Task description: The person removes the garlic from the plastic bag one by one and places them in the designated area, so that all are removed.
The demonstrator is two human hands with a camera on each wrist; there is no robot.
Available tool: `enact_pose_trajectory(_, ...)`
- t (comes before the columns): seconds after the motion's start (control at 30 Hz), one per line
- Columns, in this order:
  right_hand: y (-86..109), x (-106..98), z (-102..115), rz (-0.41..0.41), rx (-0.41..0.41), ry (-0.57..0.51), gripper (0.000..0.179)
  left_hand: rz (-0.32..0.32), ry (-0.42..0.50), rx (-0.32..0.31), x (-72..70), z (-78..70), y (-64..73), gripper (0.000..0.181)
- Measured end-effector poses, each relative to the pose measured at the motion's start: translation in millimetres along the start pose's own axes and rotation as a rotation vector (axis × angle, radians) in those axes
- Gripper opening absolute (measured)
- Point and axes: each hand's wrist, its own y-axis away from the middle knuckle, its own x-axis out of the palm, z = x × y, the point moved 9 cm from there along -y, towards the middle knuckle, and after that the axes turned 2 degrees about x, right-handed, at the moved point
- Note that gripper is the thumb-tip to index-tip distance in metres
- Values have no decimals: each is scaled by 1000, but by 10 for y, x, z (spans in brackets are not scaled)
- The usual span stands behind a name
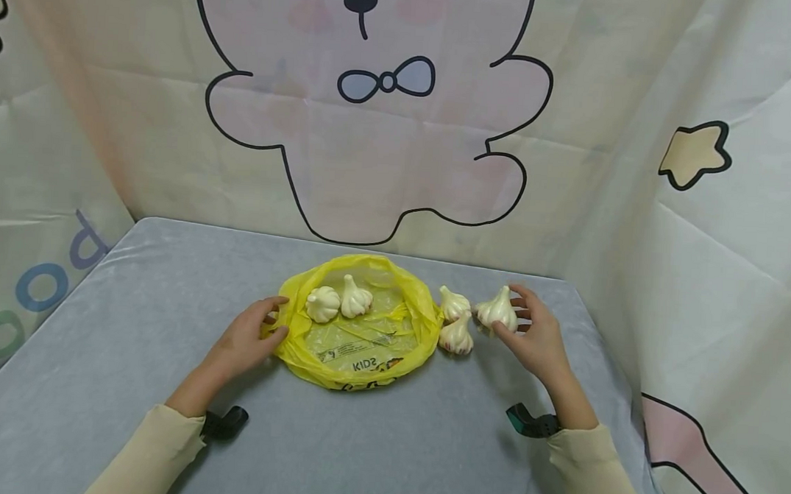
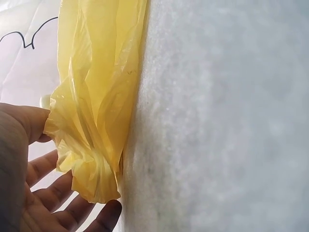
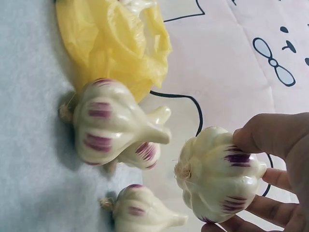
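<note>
A yellow plastic bag [image 1: 284, 360] sits with its mouth spread wide, two white garlic bulbs [image 1: 356, 298] inside toward the back left. My left hand [image 1: 249, 336] is at the bag's left side, fingers spread and lightly bent against the crumpled plastic [image 2: 91, 145]. With thumb and fingertips, my right hand [image 1: 536, 334] grips a garlic bulb [image 3: 217, 176] streaked with purple, to the right of the bag. Beside it, against the bag's right side, lie two garlic bulbs [image 1: 456, 337]. One more bulb [image 3: 145, 210] shows below them in the right wrist view, mostly hidden from the head view.
Grey cloth covers the table [image 1: 360, 452]. Behind it hangs a pale curtain [image 1: 399, 166] printed with a cartoon bear, and further curtain panels close off both sides. Each wrist wears a black camera mount [image 1: 225, 424].
</note>
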Motion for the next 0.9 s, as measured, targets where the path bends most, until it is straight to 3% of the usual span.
enact_pose_trajectory(0.37, 36, 122, -211, 32, 19, 36, 68, -39, 1, 67, -17, -62, -3, 42)
enact_pose_trajectory(0.9, 100, 286, -329, 65, 7, 67, 69, -34, -9, 46, 1, -35, -25, 46)
